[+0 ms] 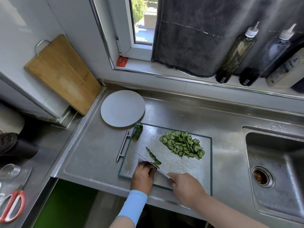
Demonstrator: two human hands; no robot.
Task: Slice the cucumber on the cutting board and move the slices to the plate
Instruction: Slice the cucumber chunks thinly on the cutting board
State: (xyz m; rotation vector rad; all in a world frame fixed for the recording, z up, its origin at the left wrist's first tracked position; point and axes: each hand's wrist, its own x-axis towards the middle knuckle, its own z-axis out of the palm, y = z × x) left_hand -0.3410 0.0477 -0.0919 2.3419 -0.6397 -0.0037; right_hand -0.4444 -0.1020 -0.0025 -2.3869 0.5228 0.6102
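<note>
Cucumber (153, 157) on the cutting board (172, 163): my left hand (143, 176) holds it with curled fingers, my right hand (185, 186) grips the knife (164, 173); slices (182, 144) heaped farther right

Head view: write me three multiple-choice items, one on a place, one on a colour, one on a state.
1. Where is the plate?
A. on the counter, by the far left corner of the board
B. on a stove
C. on the board

2. The sleeve on the left arm is:
A. red
B. black
C. light blue

3. The right hand:
A. lies flat
B. grips the knife
C. lifts the plate

Key:
1 A, the plate lies on the counter by the board's corner.
2 C, pale blue fabric covers the forearm.
3 B, its fingers curl round the handle while the left hand holds the cucumber.
</note>
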